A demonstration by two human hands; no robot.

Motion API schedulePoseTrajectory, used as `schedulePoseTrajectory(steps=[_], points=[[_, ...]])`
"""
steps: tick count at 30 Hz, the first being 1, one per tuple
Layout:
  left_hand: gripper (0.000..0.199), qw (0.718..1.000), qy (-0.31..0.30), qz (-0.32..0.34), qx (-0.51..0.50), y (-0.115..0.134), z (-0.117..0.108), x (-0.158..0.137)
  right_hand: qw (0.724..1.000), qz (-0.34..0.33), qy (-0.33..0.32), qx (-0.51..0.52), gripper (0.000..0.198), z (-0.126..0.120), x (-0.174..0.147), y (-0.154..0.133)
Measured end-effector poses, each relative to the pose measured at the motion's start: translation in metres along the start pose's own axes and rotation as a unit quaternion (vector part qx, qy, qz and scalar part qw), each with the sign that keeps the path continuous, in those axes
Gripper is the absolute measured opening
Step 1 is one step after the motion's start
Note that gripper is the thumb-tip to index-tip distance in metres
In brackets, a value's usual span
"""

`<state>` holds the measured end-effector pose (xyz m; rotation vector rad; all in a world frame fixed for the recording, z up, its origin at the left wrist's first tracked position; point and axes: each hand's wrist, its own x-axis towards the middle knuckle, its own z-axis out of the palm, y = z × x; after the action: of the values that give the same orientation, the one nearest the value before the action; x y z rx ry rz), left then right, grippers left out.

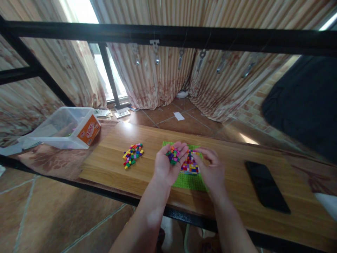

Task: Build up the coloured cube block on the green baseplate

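While the left hand [163,165] is held palm up, cupped with fingers extended, a heap of loose bricks [173,156] is carried in it, just left of the brick block [190,167]. Block is seen over the green baseplate [189,183] on the desk [110,172], its left part hidden by the left fingers. Right hand [214,168] is set at the block's right edge, thumb and fingers curled toward each other; whether a brick is pinched there cannot be told, too small.

Step in hand judged to be brick placing, palm used as feeder. To be done well: one brick taken at a time, gripped by its sides, squared to its neighbours before any force is applied, then pushed straight down with a fingertip. Sideways push should be avoided, neighbours may be popped loose. Palm best held level and a touch off the block, since sightline is partly blocked and a spill would land on the studs. Baseplate should be braced if it slides.

Second brick pile [133,154] is spread well apart on the left, and a phone [267,186] is laid on the right.
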<state>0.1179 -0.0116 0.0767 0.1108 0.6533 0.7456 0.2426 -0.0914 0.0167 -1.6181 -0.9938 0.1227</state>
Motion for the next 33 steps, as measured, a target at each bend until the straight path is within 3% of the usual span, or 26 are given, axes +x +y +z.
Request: schedulePoseTrajectory(steps=[4, 8, 15, 19, 26, 30, 33], points=[[0.033, 1.0, -0.011, -0.015, 0.002, -0.003, 0.001, -0.001, 0.988, -0.043, -0.13, 0.07, 0.009, -0.001, -0.003, -0.033], [0.034, 0.999, -0.033, -0.03, -0.008, -0.007, 0.001, -0.001, 0.984, -0.042, -0.171, 0.03, 0.009, 0.005, -0.007, -0.048], [0.033, 0.999, -0.033, -0.037, -0.006, -0.012, 0.002, 0.0, 0.985, -0.03, -0.166, 0.03, 0.011, 0.006, -0.008, -0.044], [0.034, 0.999, -0.02, -0.035, -0.004, -0.01, 0.003, 0.0, 0.99, -0.005, -0.131, 0.053, 0.013, 0.003, -0.006, -0.039], [0.027, 0.996, 0.066, 0.036, -0.052, 0.01, -0.005, 0.005, 0.995, 0.071, -0.063, 0.011, 0.019, -0.014, 0.002, -0.015], [0.027, 0.994, 0.075, 0.052, -0.062, 0.015, -0.006, 0.005, 0.994, 0.042, -0.091, -0.044, 0.02, -0.015, 0.002, 0.001], [0.027, 0.994, 0.073, 0.048, -0.059, 0.013, -0.005, 0.004, 0.995, 0.012, -0.075, -0.064, 0.018, -0.009, -0.001, 0.009]])
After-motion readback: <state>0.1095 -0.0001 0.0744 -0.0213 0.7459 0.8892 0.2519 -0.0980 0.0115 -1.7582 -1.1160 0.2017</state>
